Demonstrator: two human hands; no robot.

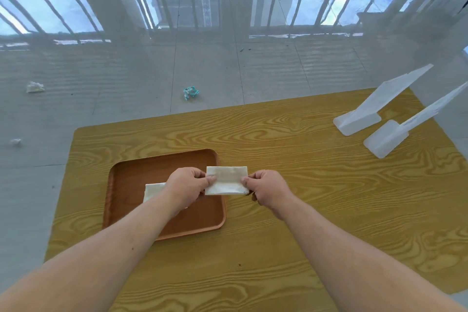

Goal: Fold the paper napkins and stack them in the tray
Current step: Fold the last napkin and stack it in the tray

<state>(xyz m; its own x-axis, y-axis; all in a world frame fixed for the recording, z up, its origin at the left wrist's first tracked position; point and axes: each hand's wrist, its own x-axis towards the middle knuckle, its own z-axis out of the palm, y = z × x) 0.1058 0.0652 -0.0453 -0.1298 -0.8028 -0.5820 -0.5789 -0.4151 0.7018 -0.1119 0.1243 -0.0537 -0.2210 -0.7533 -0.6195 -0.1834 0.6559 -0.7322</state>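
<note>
A folded white paper napkin (226, 180) is held flat between both hands, just over the right rim of the brown wooden tray (162, 164). My left hand (187, 186) pinches its left edge and my right hand (266, 189) pinches its right edge. Another folded white napkin (153, 191) lies inside the tray, partly hidden under my left wrist.
The tray sits on a yellow wood-grain table (304, 185). Two white plastic stands (374, 109) lean at the table's far right corner. Crumpled paper scraps (191, 92) lie on the grey floor beyond the table.
</note>
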